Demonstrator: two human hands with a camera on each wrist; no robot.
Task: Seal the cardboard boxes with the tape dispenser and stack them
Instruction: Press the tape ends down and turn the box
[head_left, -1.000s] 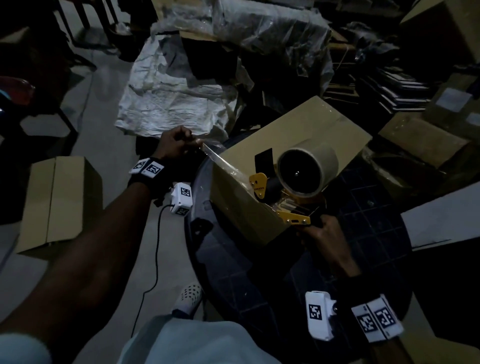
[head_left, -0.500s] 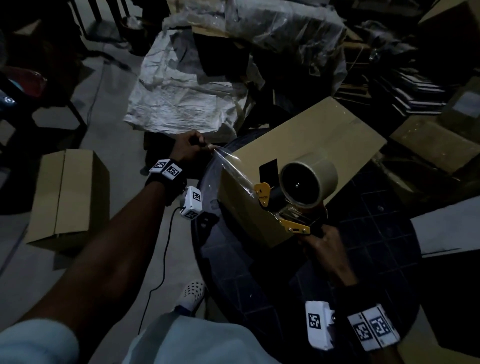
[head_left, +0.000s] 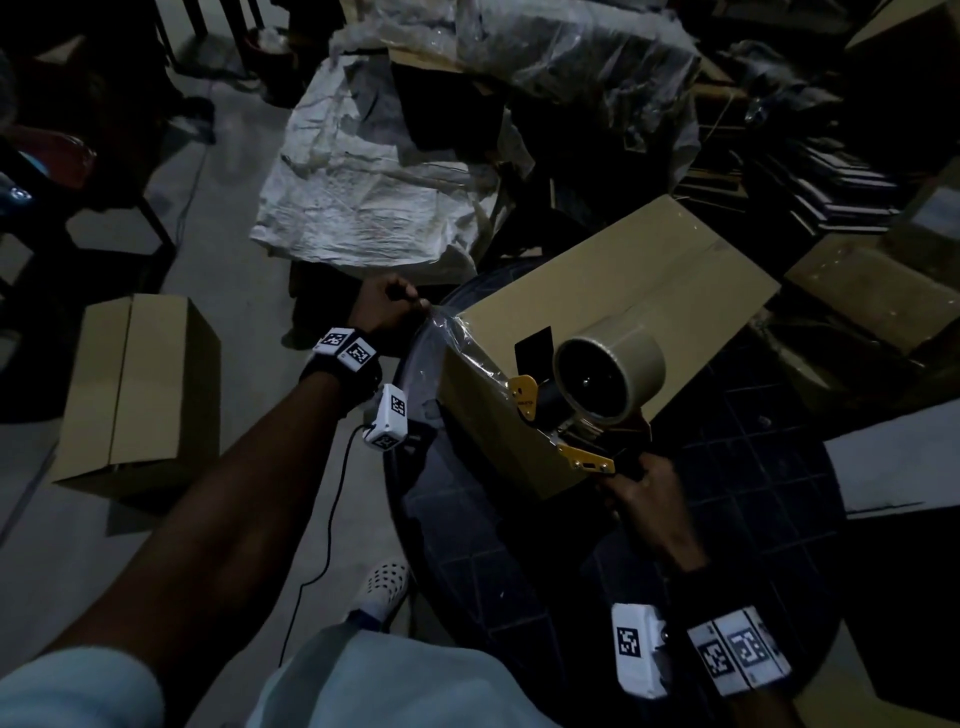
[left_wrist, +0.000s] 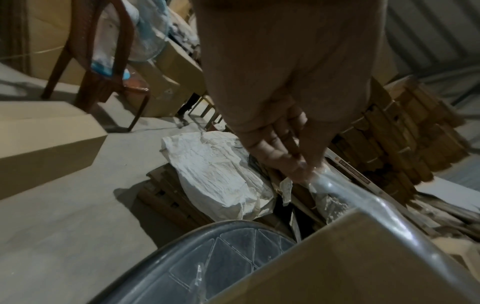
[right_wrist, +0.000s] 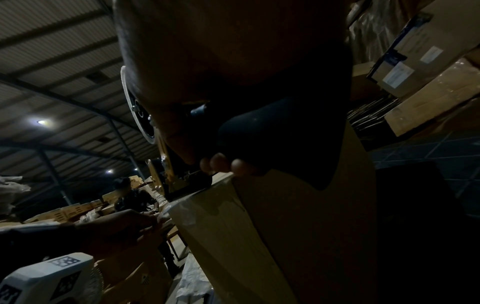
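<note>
A brown cardboard box (head_left: 639, 291) lies on a dark round table (head_left: 519, 582). My right hand (head_left: 641, 486) grips the handle of a yellow tape dispenser (head_left: 571, 410) with its roll (head_left: 610, 371), held at the box's near edge. A strip of clear tape (head_left: 467, 343) runs from the dispenser along that edge to my left hand (head_left: 387, 306), which pinches the tape's free end just past the box's left corner. In the left wrist view the fingertips (left_wrist: 298, 170) pinch the crumpled tape (left_wrist: 363, 201) above the box (left_wrist: 350, 263). In the right wrist view the fingers (right_wrist: 228, 164) curl round the dark handle.
A second cardboard box (head_left: 137, 389) stands on the floor at left. A white sack (head_left: 363, 202) and plastic-wrapped goods (head_left: 545, 62) lie beyond the table. More boxes (head_left: 872, 291) sit at right. A chair (left_wrist: 98, 61) stands at far left. A white shoe (head_left: 384, 584) is beside the table.
The left hand has drawn the tape end lower, so the strip now lies along the box's edge. The right hand holds the dispenser in much the same place.
</note>
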